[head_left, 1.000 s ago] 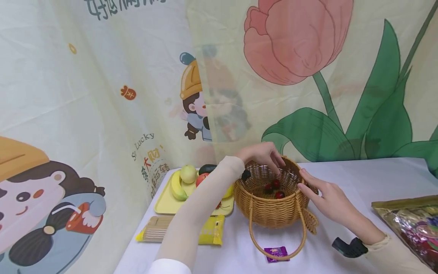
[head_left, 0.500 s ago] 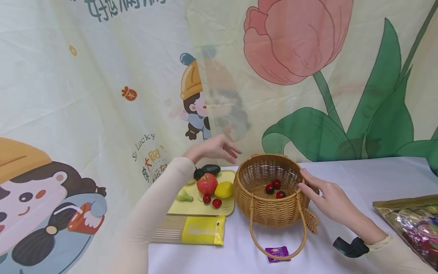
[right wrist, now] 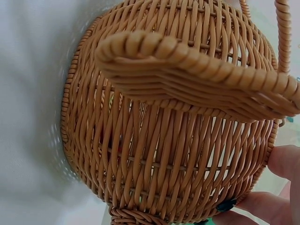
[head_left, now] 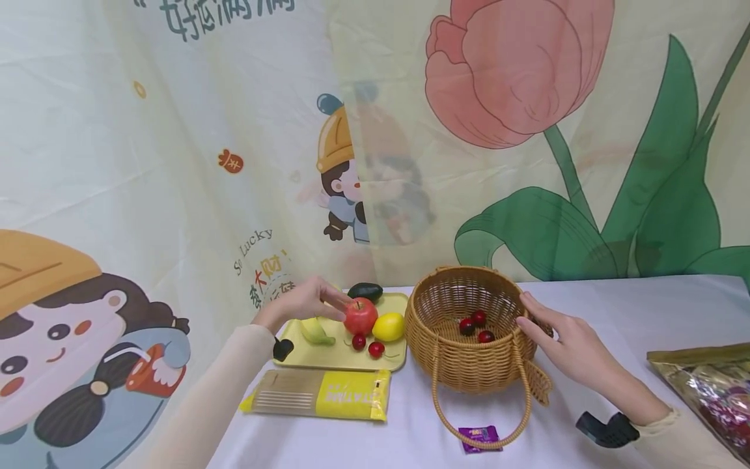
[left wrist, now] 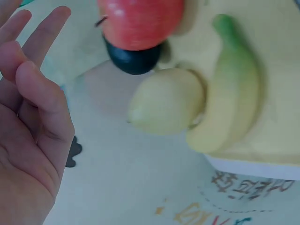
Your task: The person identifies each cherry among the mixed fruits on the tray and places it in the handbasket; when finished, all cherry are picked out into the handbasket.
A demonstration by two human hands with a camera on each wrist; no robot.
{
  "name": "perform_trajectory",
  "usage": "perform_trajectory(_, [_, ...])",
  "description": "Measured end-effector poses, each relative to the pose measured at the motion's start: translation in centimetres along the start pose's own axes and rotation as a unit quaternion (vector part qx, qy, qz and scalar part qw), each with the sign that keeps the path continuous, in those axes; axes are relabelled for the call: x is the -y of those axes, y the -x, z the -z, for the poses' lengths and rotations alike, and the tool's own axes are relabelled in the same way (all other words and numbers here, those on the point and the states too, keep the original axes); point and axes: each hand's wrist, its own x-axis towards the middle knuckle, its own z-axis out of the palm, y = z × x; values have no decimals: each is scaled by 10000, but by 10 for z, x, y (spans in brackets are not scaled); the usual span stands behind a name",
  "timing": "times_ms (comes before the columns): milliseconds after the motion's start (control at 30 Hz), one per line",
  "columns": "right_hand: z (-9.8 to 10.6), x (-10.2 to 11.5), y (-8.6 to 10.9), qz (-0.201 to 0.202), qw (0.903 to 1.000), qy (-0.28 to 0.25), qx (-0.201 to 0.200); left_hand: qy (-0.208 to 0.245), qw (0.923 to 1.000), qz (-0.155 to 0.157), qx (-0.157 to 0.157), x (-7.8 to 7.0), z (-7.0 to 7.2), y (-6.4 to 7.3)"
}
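My left hand (head_left: 307,303) hovers over the left part of the yellow tray (head_left: 281,355), its bent fingers beside a red apple (head_left: 360,316) and holding nothing. In the left wrist view a pale round fruit (left wrist: 166,101), a banana (left wrist: 234,89) and a dark fruit (left wrist: 133,58) lie near the apple. A lemon (head_left: 388,327) and two cherries (head_left: 359,342) sit on the tray's right side. My right hand (head_left: 577,345) holds the rim of the wicker basket (head_left: 469,365) at its right side, thumb over the edge. Three dark red cherries (head_left: 479,318) lie inside it.
A yellow noodle packet (head_left: 351,395) lies in front of the tray. The basket's handle (head_left: 435,397) droops forward over a small purple packet (head_left: 480,438). A shiny bag (head_left: 709,384) lies at the right edge. A printed cloth (head_left: 527,195) hangs behind.
My left hand has moved left from over the basket and come down to the apple on the tray. My right hand stays on the basket rim. The view has shifted slightly.
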Motion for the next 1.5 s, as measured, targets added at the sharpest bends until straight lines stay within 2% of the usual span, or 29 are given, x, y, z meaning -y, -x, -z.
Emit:
perform_trajectory(200, [2,-1,-1,20,10000,21,-1,58,9996,286,-11,21,-18,16])
perform_trajectory(367, [2,-1,0,-21,10000,11,8,19,9981,552,260,30,-35,18])
perform_trajectory(467, [1,-1,0,-19,10000,10,19,-68,9974,660,287,32,-41,18])
perform_trajectory(867, [2,-1,0,-66,10000,-3,53,-518,9926,1059,285,25,-51,2])
perform_trajectory(1233, [1,0,0,-73,10000,-29,59,-960,9893,1031,370,25,-62,-10])
perform_trajectory(1500, [1,0,0,-136,9999,-6,96,-1453,9836,1039,234,29,-74,-17])
